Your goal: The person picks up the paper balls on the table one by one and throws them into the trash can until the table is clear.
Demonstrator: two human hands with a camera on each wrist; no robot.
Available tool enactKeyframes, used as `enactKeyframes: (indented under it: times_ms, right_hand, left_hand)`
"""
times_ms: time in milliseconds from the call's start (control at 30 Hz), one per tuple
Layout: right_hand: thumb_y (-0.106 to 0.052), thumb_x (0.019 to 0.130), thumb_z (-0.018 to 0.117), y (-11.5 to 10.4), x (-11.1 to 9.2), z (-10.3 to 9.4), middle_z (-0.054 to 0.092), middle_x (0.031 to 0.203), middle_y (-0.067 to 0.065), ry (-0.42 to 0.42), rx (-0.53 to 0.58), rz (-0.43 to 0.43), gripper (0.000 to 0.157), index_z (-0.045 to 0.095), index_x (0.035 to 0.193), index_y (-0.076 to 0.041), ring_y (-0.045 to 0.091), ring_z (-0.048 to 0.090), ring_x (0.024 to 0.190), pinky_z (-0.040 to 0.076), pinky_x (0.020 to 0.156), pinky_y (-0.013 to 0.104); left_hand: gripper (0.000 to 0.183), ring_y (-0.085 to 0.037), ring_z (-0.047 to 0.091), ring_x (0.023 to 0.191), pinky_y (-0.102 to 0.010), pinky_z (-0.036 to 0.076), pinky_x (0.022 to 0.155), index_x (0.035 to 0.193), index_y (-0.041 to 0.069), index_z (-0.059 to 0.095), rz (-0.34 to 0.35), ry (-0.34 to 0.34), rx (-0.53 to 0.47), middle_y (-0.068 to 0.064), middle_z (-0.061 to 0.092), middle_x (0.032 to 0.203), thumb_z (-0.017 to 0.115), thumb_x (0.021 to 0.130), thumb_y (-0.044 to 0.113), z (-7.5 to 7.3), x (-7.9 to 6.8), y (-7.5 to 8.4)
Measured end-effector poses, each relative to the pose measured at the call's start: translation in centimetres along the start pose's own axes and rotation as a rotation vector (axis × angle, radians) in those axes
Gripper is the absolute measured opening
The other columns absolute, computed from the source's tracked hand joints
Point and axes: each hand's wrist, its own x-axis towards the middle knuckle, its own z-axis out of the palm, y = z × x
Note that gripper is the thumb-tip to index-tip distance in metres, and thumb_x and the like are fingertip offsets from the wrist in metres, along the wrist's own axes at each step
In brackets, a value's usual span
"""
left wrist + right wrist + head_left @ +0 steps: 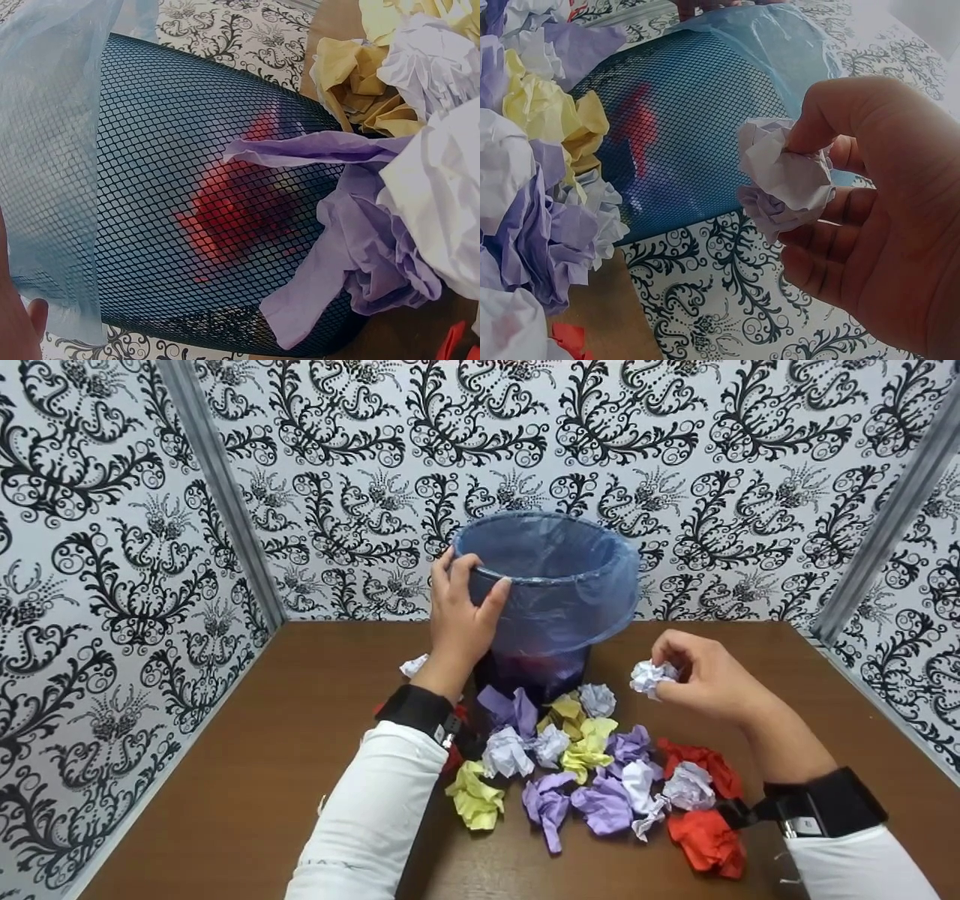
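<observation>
A dark mesh wastebasket (534,675) stands at the back of the table, lined with a translucent blue bag (555,615) folded over its rim. My left hand (461,611) holds the lined rim on its left side, fingertips at the edge. In the left wrist view only a bit of that hand (19,322) shows beside the bag. To the right of the wastebasket, my right hand (709,675) pinches a white crumpled paper ball (651,678) between thumb and fingers, above the table. Red paper (232,217) shows through the mesh inside the wastebasket.
Several crumpled papers lie in front of the wastebasket, among them a yellow one (476,796), a purple one (604,805), a white one (508,752) and a red one (707,841). Another white piece (413,664) lies behind the left forearm. Patterned walls (360,495) enclose the brown table (247,780).
</observation>
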Motion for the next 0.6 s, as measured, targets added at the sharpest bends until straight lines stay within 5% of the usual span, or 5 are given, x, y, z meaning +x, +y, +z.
enactKeyframes:
  times_ms: [600]
  right_hand:
    - [0.005,0.071,0.074,-0.21,-0.04,-0.20,0.056,0.074,0.000,0.009,-0.002,-0.004,0.030,0.060,0.092,-0.011,0.010,0.052,0.063,0.046,0.054,0.024]
  left_hand:
    - [0.062,-0.035,0.055,0.126,-0.052,0.050,0.098,0.131,0.026,0.050,-0.026,-0.048,0.037,-0.015,0.042,0.160,0.049,0.088,0.071,-0.20,0.04,0.12]
